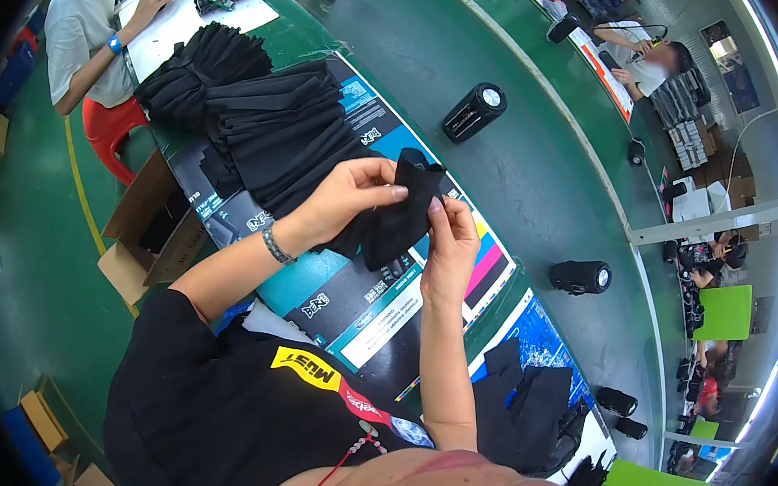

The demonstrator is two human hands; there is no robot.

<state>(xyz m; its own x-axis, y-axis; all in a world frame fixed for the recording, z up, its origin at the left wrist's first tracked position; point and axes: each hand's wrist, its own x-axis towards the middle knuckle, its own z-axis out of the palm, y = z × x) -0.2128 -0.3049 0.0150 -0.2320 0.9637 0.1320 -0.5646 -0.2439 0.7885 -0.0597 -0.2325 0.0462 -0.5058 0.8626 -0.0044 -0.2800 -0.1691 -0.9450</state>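
A small piece of black fabric [397,221] is stretched between my two hands above the table. My left hand [356,194] pinches its upper left edge between thumb and fingers. On the opposite edge, my right hand [450,239] grips the cloth with thumb and fingertips. The fabric's lower end hangs over the printed sheet [298,281]. Just beyond my left hand lies a big heap of similar folded black fabric pieces [280,118]. Whether the piece is a sleeve or a flat cloth, I cannot tell.
Black cylindrical speakers stand or lie on the green surface, one [474,113] ahead and another [580,276] to the right. More black cloth [527,408] lies at the right. An open cardboard box [154,232] is on the left, near a red stool [114,131] and a co-worker's arm [100,60].
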